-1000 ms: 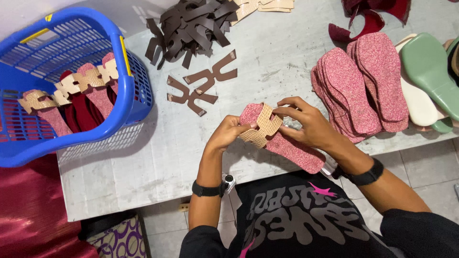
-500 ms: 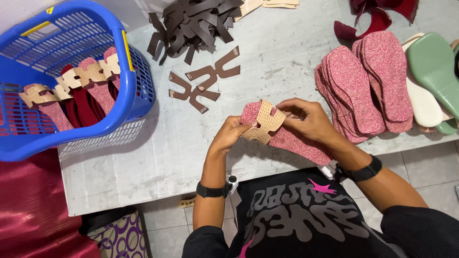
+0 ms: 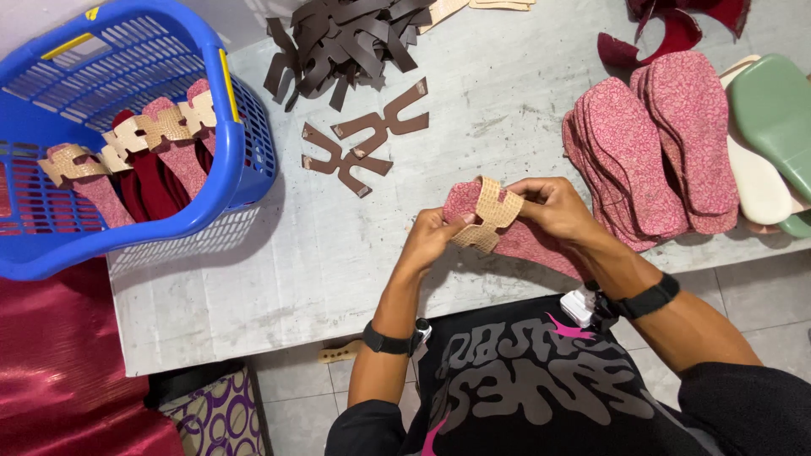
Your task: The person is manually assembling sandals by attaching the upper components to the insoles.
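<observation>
we see no packages, signs or screens here. the only label-like thing is a small yellow tag (image 3: 90, 13) on the blue basket's rim (image 3: 226, 84), at ten o'clock.

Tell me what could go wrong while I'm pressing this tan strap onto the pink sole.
The tan strap may set crooked, since both the left hand and right hand pinch it on the pink sole off the table. The sole also hangs near the table edge and might drop.
</observation>
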